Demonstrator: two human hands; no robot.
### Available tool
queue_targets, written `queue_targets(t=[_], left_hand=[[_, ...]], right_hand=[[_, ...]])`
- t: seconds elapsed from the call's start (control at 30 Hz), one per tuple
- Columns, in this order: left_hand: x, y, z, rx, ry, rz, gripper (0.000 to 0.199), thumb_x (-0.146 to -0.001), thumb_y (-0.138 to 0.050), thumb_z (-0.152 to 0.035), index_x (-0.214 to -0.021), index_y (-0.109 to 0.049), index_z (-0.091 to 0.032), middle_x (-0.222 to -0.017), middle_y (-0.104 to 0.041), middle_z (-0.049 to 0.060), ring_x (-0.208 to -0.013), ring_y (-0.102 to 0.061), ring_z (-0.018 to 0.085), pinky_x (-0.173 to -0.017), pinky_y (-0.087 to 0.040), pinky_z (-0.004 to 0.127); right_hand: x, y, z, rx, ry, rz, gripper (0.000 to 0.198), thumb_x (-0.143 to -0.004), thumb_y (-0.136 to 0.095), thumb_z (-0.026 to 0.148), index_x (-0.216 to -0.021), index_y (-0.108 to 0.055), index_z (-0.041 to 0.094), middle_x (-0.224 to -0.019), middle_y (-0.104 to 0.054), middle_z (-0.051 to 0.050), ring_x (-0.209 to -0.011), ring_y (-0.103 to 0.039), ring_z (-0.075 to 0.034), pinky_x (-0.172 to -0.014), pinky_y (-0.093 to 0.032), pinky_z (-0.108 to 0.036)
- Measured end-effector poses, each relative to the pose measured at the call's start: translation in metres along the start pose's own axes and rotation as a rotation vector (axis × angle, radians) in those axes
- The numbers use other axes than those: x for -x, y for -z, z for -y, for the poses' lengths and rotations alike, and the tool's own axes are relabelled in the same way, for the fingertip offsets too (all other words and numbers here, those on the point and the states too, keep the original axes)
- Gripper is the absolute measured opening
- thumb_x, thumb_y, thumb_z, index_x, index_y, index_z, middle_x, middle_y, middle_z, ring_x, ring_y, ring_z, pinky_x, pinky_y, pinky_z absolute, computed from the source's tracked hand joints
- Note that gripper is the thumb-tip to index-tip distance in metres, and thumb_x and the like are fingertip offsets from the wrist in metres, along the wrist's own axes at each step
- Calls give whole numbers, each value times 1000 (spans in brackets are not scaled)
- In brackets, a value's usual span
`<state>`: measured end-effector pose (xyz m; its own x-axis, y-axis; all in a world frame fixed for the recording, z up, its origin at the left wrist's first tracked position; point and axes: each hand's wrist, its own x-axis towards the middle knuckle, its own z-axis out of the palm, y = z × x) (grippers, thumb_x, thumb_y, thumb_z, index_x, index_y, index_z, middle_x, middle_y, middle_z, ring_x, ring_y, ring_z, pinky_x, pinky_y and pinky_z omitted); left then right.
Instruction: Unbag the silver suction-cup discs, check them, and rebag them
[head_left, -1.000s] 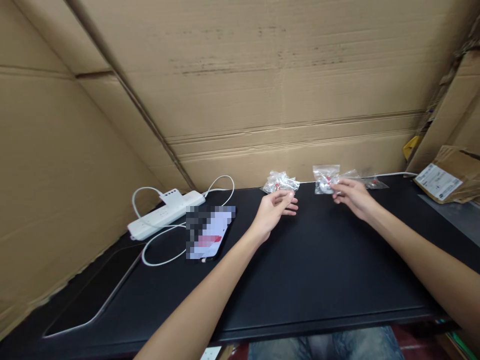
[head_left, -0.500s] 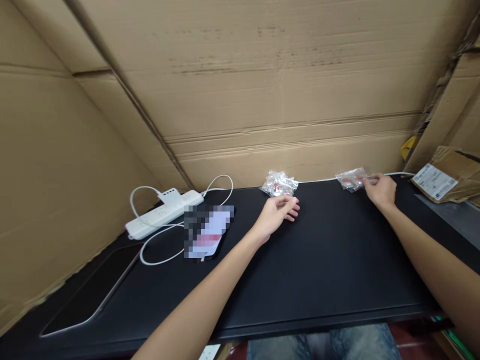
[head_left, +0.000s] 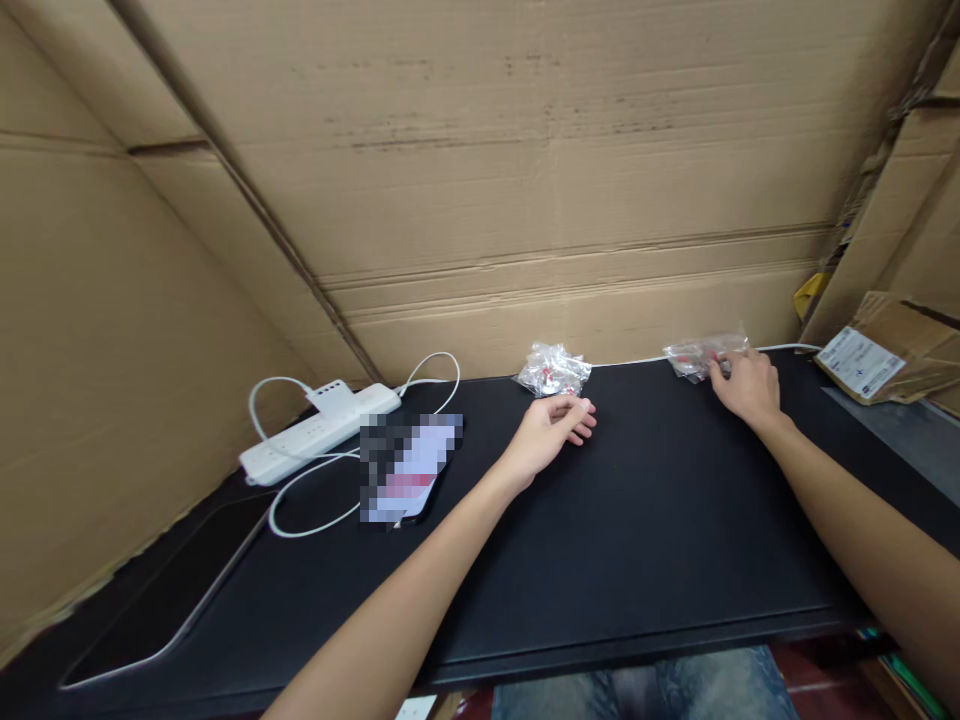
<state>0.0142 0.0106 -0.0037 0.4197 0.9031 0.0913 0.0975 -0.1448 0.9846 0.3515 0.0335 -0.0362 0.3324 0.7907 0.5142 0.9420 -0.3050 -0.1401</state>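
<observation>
My right hand (head_left: pixel 748 386) is at the back right of the black table, its fingers curled onto a clear plastic bag (head_left: pixel 684 360) with small red and pale pieces inside. The fingertips are partly hidden by the hand and the film. My left hand (head_left: pixel 556 428) rests near the table's middle, palm turned inward and fingers loosely bent apart, with nothing in it. Just behind it lies a crumpled pile of clear plastic bags (head_left: pixel 553 368), also showing red and silvery bits.
Left of my left arm lies a phone (head_left: pixel 420 470) with a blurred screen. Behind it are a white power strip (head_left: pixel 319 435) and a looped white cable (head_left: pixel 289 535). A dark tablet-like panel (head_left: pixel 169 595) lies front left. A labelled cardboard package (head_left: pixel 911 350) stands at right; cardboard walls (head_left: pixel 525 180) enclose the table.
My right hand has shifted slightly left, its fingers now further over the bag, whose film lifts behind them. The left hand keeps its pose. The whole view has shifted slightly.
</observation>
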Motion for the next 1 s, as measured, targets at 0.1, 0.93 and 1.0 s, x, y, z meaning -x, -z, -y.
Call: queue_targets(t=[0.1,0.93,1.0], left_hand=[[-1,0,2,-4,-11,-14,30,-89,-61,-41,-93,-68,-12,-84,-68,9,-74,-66,17,-65,-54,29],[2,19,23,-1179,-209,-81,56,-94,-45,-54,-141,-47,-24,-153,-37,13,-136,-36,38,-108,-36,55],[6,12,18,-1156,-257,-60,51,-95,-46,-50,-137,-51,-24,-148,-42,13,-132,-41,36,-105,-39,53]], right_hand=[[0,-1,-1,-1,-1,13,46,-92,-44,43,-109,-73,12,-104,-64,-22,-96,-57,-34,-77,-43,-42],[68,32,110,-405,762,141,40,-96,-47,35,-131,-59,19,-127,-59,-15,-117,-54,-32,-97,-48,-51],[70,33,111,-448,818,194,46,-98,-46,38,-140,-51,20,-143,-51,-15,-130,-47,-32,-104,-44,-53]])
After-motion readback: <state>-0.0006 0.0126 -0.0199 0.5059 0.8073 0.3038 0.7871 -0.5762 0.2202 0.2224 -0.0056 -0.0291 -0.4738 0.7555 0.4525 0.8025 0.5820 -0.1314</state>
